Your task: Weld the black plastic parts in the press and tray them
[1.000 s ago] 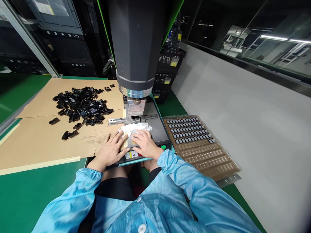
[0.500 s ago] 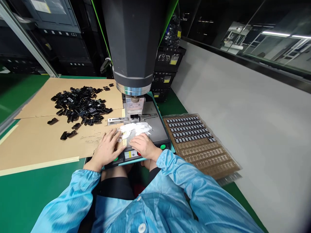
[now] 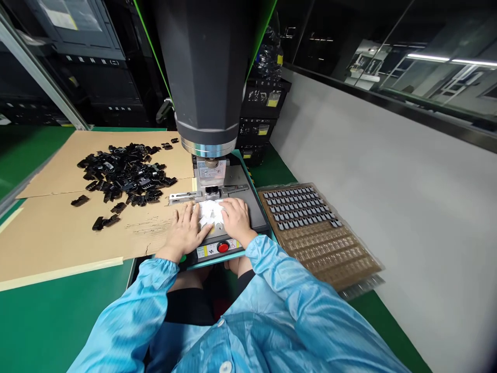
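Observation:
My left hand lies flat at the left front of the grey machine base plate, fingers spread, its fingertips touching a crumpled white piece. My right hand rests palm down on the right side of that white piece. Both hands sit just in front of the small fixture under the big dark press head. A red button shows on the front panel between my wrists. Neither hand grips anything that I can see.
A pile of small black plastic parts lies on brown cardboard to the left. A brown tray with rows of dark parts sits at the right on the green table. A white wall panel rises to the right.
Both hands slid forward from the front panel onto the base plate and the white piece, uncovering the red button. The view shifted slightly.

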The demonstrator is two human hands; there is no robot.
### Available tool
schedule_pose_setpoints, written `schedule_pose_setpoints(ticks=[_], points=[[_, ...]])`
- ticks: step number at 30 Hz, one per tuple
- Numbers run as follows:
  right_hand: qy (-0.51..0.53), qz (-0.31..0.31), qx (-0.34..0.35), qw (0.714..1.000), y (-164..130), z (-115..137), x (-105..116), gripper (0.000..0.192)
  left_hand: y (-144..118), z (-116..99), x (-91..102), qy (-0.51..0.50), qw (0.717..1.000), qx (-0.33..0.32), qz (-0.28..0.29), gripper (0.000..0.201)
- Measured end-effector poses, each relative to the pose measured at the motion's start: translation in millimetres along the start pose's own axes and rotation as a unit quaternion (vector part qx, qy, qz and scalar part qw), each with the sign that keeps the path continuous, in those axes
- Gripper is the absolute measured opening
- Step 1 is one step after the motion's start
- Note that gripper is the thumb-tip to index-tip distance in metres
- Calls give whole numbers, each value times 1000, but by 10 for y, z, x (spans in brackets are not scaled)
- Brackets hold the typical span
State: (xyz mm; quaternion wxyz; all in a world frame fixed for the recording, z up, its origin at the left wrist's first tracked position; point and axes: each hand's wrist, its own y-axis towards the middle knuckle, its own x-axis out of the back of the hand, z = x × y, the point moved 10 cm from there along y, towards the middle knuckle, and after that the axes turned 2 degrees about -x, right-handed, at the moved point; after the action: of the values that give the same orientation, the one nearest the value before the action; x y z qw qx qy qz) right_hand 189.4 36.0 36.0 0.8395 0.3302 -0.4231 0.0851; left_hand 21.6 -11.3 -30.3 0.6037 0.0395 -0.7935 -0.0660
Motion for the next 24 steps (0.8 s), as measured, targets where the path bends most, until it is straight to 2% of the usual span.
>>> schedule_pose_setpoints(ticks=[5, 10, 12, 16, 19, 21, 24], points=[[50, -12, -53, 997, 122, -229, 53, 36, 91, -77, 8, -44, 999, 12, -17, 96], [65, 29, -93, 993, 580, -442, -72, 47, 396, 99, 411, -106, 987, -8, -124, 79], [64, 67, -106, 990, 754, -487, -184, 49, 608, 134, 537, -117, 983, -28, -140, 70], [41, 110, -100, 988, 961, -472, -366, 45, 1019, 114, 498, -115, 990, -37, -75, 52], [53, 110, -93, 988, 1044, -449, -425, 35, 1185, 54, 446, -167, 983, -53, -47, 50], [86, 107, -114, 984, 1084, -486, -445, 25, 1238, 51, 453, -256, 964, -52, -48, 51], [164, 97, -164, 968, 1069, -576, -442, 13, 1219, 142, 410, -383, 923, 14, -40, 54]])
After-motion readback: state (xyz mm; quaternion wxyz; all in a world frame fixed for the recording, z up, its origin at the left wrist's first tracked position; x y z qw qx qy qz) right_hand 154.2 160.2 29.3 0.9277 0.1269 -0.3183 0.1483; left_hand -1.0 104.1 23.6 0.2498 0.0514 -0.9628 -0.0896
